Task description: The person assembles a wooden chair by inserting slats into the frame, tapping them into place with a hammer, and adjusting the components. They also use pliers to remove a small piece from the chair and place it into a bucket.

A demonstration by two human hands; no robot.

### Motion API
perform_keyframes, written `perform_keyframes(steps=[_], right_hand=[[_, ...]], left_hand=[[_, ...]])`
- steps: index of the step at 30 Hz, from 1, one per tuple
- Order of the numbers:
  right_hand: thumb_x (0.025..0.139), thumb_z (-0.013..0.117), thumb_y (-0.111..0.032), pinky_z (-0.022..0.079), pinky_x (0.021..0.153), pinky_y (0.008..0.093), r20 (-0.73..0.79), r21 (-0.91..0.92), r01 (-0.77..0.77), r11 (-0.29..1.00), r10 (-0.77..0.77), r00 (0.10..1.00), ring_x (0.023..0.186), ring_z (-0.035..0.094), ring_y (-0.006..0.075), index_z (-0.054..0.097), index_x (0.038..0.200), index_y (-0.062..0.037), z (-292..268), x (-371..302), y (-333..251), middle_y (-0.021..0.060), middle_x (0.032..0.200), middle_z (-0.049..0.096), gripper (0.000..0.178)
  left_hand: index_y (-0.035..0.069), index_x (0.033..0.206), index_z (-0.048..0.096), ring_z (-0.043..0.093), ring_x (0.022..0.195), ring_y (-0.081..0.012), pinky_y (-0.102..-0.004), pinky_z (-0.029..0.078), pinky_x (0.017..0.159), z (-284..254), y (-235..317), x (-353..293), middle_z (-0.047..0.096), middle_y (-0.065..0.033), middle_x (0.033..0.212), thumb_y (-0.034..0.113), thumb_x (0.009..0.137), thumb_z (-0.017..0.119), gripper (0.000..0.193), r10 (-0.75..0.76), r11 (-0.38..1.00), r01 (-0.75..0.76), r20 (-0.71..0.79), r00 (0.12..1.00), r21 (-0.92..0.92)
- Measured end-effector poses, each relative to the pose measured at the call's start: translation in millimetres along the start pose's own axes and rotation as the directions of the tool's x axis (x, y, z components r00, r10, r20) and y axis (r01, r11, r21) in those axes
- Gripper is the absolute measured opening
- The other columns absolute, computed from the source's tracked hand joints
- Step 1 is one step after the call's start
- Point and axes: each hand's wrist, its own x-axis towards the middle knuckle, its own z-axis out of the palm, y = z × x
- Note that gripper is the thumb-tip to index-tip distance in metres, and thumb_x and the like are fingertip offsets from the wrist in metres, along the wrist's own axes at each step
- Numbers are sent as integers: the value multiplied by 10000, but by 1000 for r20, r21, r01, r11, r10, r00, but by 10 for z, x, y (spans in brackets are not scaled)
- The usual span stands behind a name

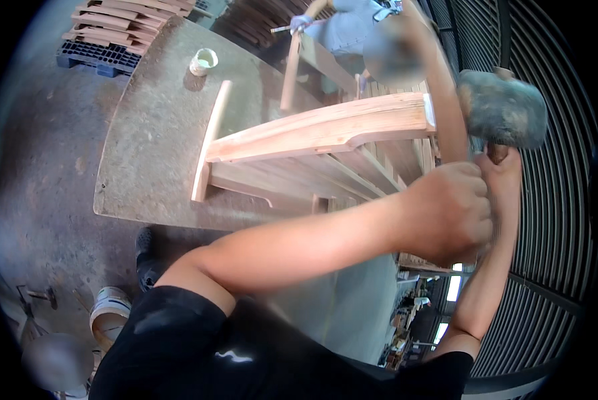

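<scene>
My right hand (502, 167) is wrapped round the wooden handle of a mallet (504, 110) with a dark, scuffed head, raised at the right. My left hand (446, 213), blurred by motion, is closed beside it, apparently round a long curved wooden post (444, 100); its palm side is hidden. That post stands against the end of a pale wooden rail (326, 127), where a white patch shows at the joint. At its other end the rail meets a straight wooden bar (212, 140). Several slats lie beneath, forming a frame on the table (146, 133).
Across the table a co-worker in grey (352, 30), wearing gloves, holds a thin stick near another wooden part (290, 73). A white cup (204, 62) stands on the tabletop. Wood is stacked on a blue pallet (99, 57). A bucket (110, 313) sits on the floor; a ribbed wall (559, 220) rises at right.
</scene>
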Motion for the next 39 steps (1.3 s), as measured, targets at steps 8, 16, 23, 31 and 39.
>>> perform_keyframes(steps=[8,16,23,31,39], right_hand=[[784,704,-111,503,741,342,177,133,-263,956,238,955,773,615,195,600,959,64,-228,-162,402,70,803,628,268],[909,706,-235,456,654,238,-481,102,-179,978,207,852,594,534,93,667,901,-87,-1786,-203,1465,-10,651,550,154],[992,568,-136,519,751,268,-574,406,6,914,249,780,667,556,123,684,969,-28,-2455,269,2357,53,686,565,160],[786,616,-57,424,573,276,122,50,96,994,-101,987,619,524,92,590,806,13,-235,72,30,9,683,573,78],[777,746,-217,496,891,355,-89,157,22,987,-8,996,1007,671,257,625,1162,66,-165,-537,611,182,1073,699,493]], left_hand=[[106,564,469,543,595,-227,-371,477,624,58,133,-79,477,-18,588,192,537,687,235,5,1000,-4,53,999,-28],[109,544,422,529,574,-230,-367,479,604,75,113,-63,464,-11,563,162,584,725,310,8,1000,-7,62,998,-20],[123,523,423,512,556,-214,-355,469,593,111,78,-79,449,-2,546,161,536,704,284,0,999,1,16,1000,-42],[131,537,468,537,590,-223,-358,477,588,-11,-26,-104,480,-2,570,179,519,698,236,25,999,-23,-50,998,48],[94,571,505,577,610,-273,-382,456,542,-29,69,-95,523,-54,588,178,663,749,274,41,998,-49,177,983,39]])
